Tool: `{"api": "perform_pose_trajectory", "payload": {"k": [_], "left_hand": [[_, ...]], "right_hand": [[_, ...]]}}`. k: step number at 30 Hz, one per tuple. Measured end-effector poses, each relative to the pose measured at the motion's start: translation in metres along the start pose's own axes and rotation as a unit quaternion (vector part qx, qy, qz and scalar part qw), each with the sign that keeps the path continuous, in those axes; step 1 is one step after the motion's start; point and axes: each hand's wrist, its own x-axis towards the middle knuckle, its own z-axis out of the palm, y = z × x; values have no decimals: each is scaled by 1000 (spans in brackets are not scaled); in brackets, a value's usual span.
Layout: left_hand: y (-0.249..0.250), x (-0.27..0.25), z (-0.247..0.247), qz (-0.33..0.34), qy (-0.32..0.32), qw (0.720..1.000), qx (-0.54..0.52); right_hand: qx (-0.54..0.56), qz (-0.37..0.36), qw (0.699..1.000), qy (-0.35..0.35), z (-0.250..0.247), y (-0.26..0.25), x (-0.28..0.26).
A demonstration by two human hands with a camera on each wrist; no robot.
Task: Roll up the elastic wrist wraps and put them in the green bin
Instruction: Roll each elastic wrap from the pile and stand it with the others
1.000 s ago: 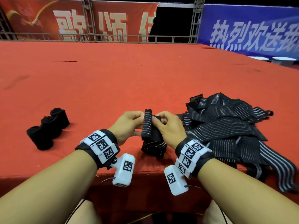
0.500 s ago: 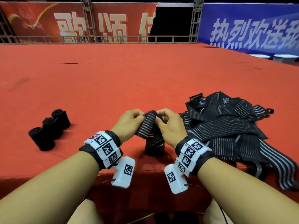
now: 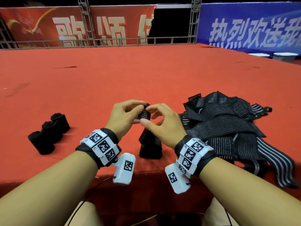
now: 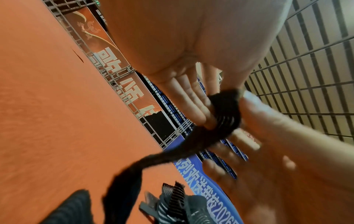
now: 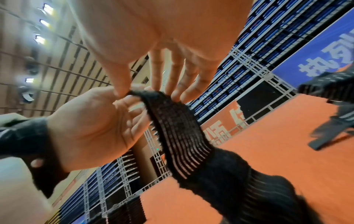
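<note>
Both hands work above the near edge of the red cloth-covered table (image 3: 146,75). The left hand (image 3: 125,118) and the right hand (image 3: 164,124) meet at the top end of one black elastic wrist wrap with thin white stripes (image 3: 150,141). The left hand pinches the small rolled end of this wrap between thumb and fingertips (image 4: 208,116). The right hand also has hold of it: its thumb presses the rolled end from the near side, with the other fingers (image 5: 172,75) spread and only lightly bent behind the fabric. The unrolled length of the wrap hangs down from the hands, and its lower end rests on the table just in front of the wrists.

A loose heap of black striped elastic wraps (image 3: 228,128) lies on the table just right of the right hand. Three finished black rolls (image 3: 48,132) stand upright in a close diagonal row, touching one another, well to the left of the left hand. Each wrist carries a black band with white coded marker blocks (image 3: 102,145).
</note>
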Motion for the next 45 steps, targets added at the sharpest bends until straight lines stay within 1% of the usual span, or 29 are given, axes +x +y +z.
{"api": "perform_pose_trajectory", "payload": {"k": [2, 4, 7, 9, 10, 12, 16, 20, 24, 27, 29, 34, 37, 41, 45], "left_hand": [[5, 0, 3, -2, 0, 1000, -30], [9, 2, 0, 8, 4, 999, -34], [14, 5, -8, 64, 10, 997, 51], [16, 7, -15, 94, 8, 990, 100], [19, 8, -18, 98, 5, 990, 102], [27, 6, -20, 123, 8, 988, 98], [59, -3, -18, 215, 8, 975, 51], [90, -8, -18, 256, 17, 967, 9], [109, -15, -18, 261, 25, 965, -20], [112, -19, -18, 257, 25, 966, -21], [108, -19, -19, 242, 25, 970, -17], [81, -20, -19, 191, 23, 981, 17], [70, -20, -18, 169, 24, 985, 15], [74, -16, -19, 189, 16, 981, -37], [93, -10, -21, 225, 7, 973, -51]], "right_hand": [[17, -12, 999, -28, 1, -8, 3], [54, -1, 998, -11, 0, -11, 9], [69, 20, 997, 41, -8, -11, 19], [83, 24, 995, 48, -15, -14, 22], [88, 18, 995, 45, -18, -17, 23], [95, -1, 995, 43, -23, -27, 25], [150, -42, 986, 58, -36, -55, 27], [194, -76, 975, 72, -48, -85, 32], [230, -75, 968, 64, -56, -103, 31], [237, -67, 968, 55, -59, -107, 29], [229, -57, 970, 49, -59, -105, 27], [208, -1, 978, 19, -51, -87, 20], [205, 22, 979, 9, -48, -82, 18], [247, 37, 968, 9, -44, -88, 25], [274, 22, 961, 14, -49, -103, 34]]}}
